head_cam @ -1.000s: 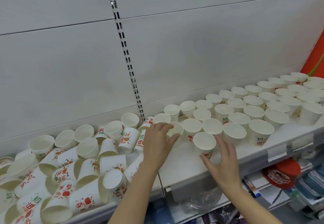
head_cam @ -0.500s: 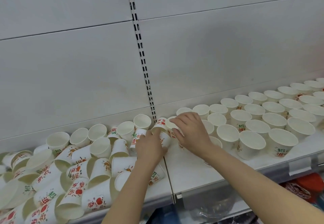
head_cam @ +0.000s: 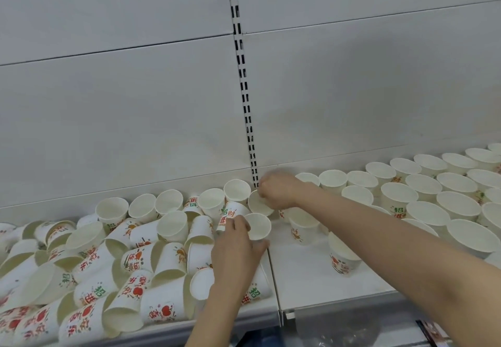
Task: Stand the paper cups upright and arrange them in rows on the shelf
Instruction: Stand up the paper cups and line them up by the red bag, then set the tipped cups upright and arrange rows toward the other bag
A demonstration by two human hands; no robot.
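White paper cups with red and green print cover the white shelf [head_cam: 311,279]. On the right they stand upright in rows [head_cam: 423,197]; on the left they lie tumbled in a heap [head_cam: 108,265]. My left hand [head_cam: 235,249] grips a cup [head_cam: 259,226] at the heap's right edge, its mouth facing me. My right hand [head_cam: 276,188], blurred, reaches across near the back wall and pinches the rim of a tilted cup [head_cam: 257,203] just below the slotted upright.
A slotted metal upright [head_cam: 244,89] runs down the white back panel. A seam between two shelf boards [head_cam: 275,279] lies under my left wrist. Two upright cups [head_cam: 343,257] stand alone in front of the rows. Packaged goods [head_cam: 433,333] show below the shelf edge.
The view has shifted left. My right hand crossed from the front cups to the back near the upright and took a cup's rim. My left hand closed on a cup at the heap's edge.
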